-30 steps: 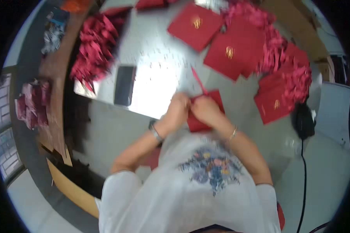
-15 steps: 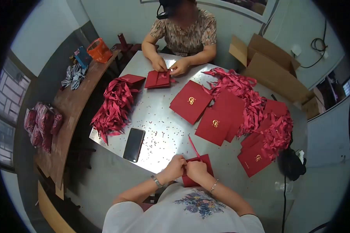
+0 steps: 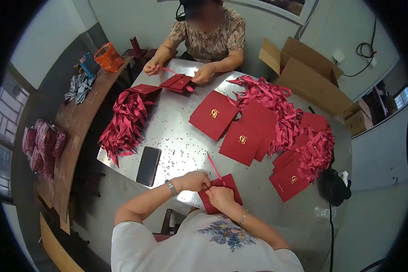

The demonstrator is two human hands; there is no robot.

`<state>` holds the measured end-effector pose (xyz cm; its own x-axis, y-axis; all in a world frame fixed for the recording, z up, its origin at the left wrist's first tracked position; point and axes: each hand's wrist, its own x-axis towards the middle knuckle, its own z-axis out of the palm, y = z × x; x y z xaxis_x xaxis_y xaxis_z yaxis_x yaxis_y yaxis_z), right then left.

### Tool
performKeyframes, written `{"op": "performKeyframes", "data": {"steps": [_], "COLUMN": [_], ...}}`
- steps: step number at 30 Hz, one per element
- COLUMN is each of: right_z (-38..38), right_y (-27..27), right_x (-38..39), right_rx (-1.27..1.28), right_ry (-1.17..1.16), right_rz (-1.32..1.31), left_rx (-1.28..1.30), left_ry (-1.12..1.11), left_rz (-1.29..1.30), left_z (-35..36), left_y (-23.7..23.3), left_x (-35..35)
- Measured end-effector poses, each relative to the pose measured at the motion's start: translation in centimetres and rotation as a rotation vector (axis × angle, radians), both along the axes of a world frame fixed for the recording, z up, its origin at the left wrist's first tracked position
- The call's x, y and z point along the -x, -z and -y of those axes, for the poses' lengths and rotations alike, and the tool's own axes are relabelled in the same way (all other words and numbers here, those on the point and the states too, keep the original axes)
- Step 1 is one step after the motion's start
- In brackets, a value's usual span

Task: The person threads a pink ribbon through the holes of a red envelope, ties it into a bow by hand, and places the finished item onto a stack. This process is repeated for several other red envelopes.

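In front of me at the table's near edge lies a red card folder or flat bag (image 3: 234,189). A loose pink-red ribbon (image 3: 215,167) trails from it toward the far side. My left hand (image 3: 196,181) is closed in a pinch at the folder's left edge; what its fingers hold is hidden. Pressed over the folder's middle, my right hand (image 3: 222,197) has curled, closed fingers, and their contents are hidden too. Beyond, red folders with gold lettering (image 3: 209,115) lie stacked, next to a heap of ribbons (image 3: 263,93).
Across the metal table (image 3: 177,131), a co-worker (image 3: 208,36) handles another red folder (image 3: 179,83). A phone (image 3: 148,166) lies left of my hands, amid scattered small specks. More ribboned folders (image 3: 124,120) are piled at far left; a cardboard box (image 3: 313,86) stands behind right.
My left hand has moved a little left, away from my right hand. The co-worker's hands have spread apart, one drawing a ribbon out sideways. The whole view has shifted slightly.
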<state>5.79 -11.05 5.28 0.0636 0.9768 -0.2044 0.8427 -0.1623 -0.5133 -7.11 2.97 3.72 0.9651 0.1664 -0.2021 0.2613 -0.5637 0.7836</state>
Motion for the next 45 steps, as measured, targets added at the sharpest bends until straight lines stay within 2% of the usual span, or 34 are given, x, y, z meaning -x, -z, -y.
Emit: {"op": "performKeyframes", "data": {"steps": [3,5,8,12,15,16,17,18,19,20,22,23,24,26,27,30,32,34,35,36,38,40,42,45], "right_z": [0.1,0.0,0.2,0.2,0.2,0.2,0.3,0.9,1.1,1.8,3.0,3.8,4.4,5.6,6.3,6.3,5.6,5.5,5.7,5.6,5.1,4.8,4.5,4.0], "right_y": [0.0,0.0,-0.1,0.1,0.0,0.1,-1.2,-0.1,-2.0,-2.4,-3.7,-3.9,-3.6,-2.6,-2.4,-1.8,-2.1,-2.4,-2.1,-2.0,-2.1,-1.3,0.8,1.2], "right_x": [0.3,0.5,0.6,1.0,0.9,0.5,0.5,0.2,0.0,-0.2,-1.3,-1.9,-2.3,-3.4,-3.8,-4.1,-4.2,-4.2,-4.3,-4.6,-5.1,-4.4,-3.7,-3.9], "right_rx": [-0.007,0.000,0.022,-0.010,-0.021,-0.040,-0.024,-0.079,-0.114,-0.153,-0.381,-0.372,-0.358,-0.514,-0.403,-0.290,-0.379,-0.428,-0.254,-0.246,0.363,0.387,0.258,0.261], "right_ry": [-0.012,-0.019,0.008,0.044,0.003,-0.049,-0.072,-0.097,-0.101,-0.124,-0.189,-0.224,-0.219,-0.069,-0.021,-0.026,-0.055,0.349,0.568,0.567,0.548,0.502,0.552,0.579], "right_rz": [0.018,0.029,0.028,-0.013,-0.005,0.044,0.123,0.122,0.161,0.206,0.062,0.022,0.018,-0.140,-0.165,-0.217,-0.221,-0.271,-0.369,-0.369,-0.576,-0.652,-0.836,-0.881], "left_rx": [-0.003,-0.129,-0.150,-0.013,-0.203,-0.302,-0.355,-0.437,-0.442,-0.436,-0.413,-0.396,-0.395,-0.392,-0.383,-0.356,-0.352,-0.348,-0.341,-0.332,-0.320,-0.330,-0.322,-0.306], "left_ry": [-0.021,-0.072,-0.050,-0.014,0.015,0.049,0.077,0.044,0.019,-0.017,-0.089,-0.081,-0.092,-0.107,-0.107,-0.094,-0.095,-0.100,-0.101,-0.119,-0.133,-0.148,-0.153,-0.174], "left_rz": [-0.027,-0.040,-0.016,0.048,0.083,-0.057,0.081,0.046,0.017,-0.127,-0.177,-0.182,-0.193,-0.181,-0.181,-0.184,-0.171,-0.168,-0.170,-0.180,-0.190,-0.166,-0.161,-0.165], "left_z": [0.6,1.2,1.3,0.5,0.6,0.8,0.7,0.7,0.9,1.0,1.1,1.1,1.0,1.1,1.1,1.3,1.3,1.1,1.1,1.1,1.2,1.2,1.2,1.3], "left_y": [-0.6,-0.8,-0.3,-0.4,-0.7,0.2,-0.3,-0.6,-1.1,-1.6,-3.4,-3.1,-2.8,-2.5,-2.4,-2.3,-2.5,-2.2,-2.2,-2.3,-2.1,-1.7,-1.9,-1.8], "left_x": [-0.2,-0.3,0.2,0.9,1.0,0.7,1.0,1.0,1.1,0.9,0.5,0.5,0.5,0.4,0.2,-0.2,-0.2,-0.1,0.1,0.2,0.4,0.5,0.6,0.9]}}
